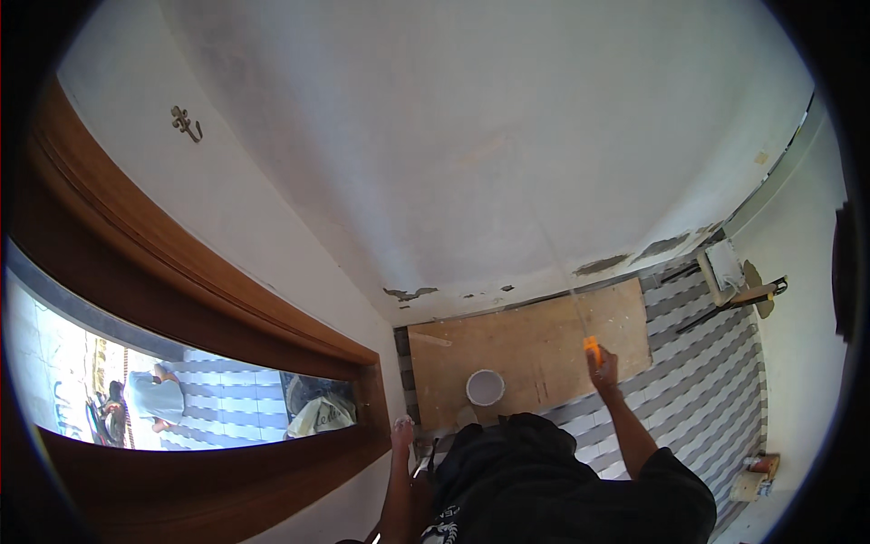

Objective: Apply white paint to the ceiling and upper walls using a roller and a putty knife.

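Note:
My right hand [604, 372] is closed round the orange handle [592, 344] of a long, thin pole [566, 272] that reaches up toward the white wall [498, 72]; its far end is faint and hard to make out. My left hand [402, 433] is curled beside the door frame, with pale smears on its fingers; what it holds is unclear. Below the wall lies a tan board [562, 326] on the floor, with a white bucket [485, 387] on it. Dark patches of peeled paint [600, 264] run along the wall's foot.
A wooden-framed opening [204, 281] at left shows a person [154, 397] and a bag [322, 417] beyond. A metal hook [186, 124] is on the left wall. Tools [725, 272] lean at the right corner above striped floor tiles [707, 363]; containers [752, 480] stand lower right.

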`<state>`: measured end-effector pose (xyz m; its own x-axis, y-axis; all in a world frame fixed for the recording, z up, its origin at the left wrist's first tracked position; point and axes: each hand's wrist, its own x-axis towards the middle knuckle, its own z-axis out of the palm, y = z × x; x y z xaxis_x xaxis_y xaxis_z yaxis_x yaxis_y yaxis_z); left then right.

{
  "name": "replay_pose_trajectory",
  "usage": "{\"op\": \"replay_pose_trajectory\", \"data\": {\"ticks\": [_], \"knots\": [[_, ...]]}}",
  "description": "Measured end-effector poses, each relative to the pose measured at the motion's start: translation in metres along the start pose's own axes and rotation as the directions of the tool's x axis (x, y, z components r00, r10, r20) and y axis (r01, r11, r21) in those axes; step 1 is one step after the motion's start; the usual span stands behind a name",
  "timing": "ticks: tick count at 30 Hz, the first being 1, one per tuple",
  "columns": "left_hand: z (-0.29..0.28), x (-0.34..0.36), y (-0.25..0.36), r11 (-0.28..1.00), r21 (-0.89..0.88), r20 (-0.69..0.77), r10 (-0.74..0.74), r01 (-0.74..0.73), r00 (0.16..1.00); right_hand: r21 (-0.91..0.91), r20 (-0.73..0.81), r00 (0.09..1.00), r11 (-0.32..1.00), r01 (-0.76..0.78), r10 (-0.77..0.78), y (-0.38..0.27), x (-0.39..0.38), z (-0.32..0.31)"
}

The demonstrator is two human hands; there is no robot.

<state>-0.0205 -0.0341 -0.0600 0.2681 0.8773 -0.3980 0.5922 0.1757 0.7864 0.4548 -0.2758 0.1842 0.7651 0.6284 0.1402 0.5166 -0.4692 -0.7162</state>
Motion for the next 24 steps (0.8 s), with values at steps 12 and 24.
{"op": "replay_pose_trajectory", "data": {"ticks": [12, 24], "knots": [[0.09, 0.002, 0.026, 0.923, -0.338, -0.002, 0.195, -0.184, 0.981, -0.241, -0.091, 0.942, 0.925, 0.293, -0.322, -0.083, 0.12, -0.142], [0.074, -0.038, 0.091, 0.882, -0.446, 0.117, -0.109, 0.151, 0.987, -0.01, -0.235, 0.88, 0.906, 0.422, -0.413, -0.236, 0.156, -0.037]]}}
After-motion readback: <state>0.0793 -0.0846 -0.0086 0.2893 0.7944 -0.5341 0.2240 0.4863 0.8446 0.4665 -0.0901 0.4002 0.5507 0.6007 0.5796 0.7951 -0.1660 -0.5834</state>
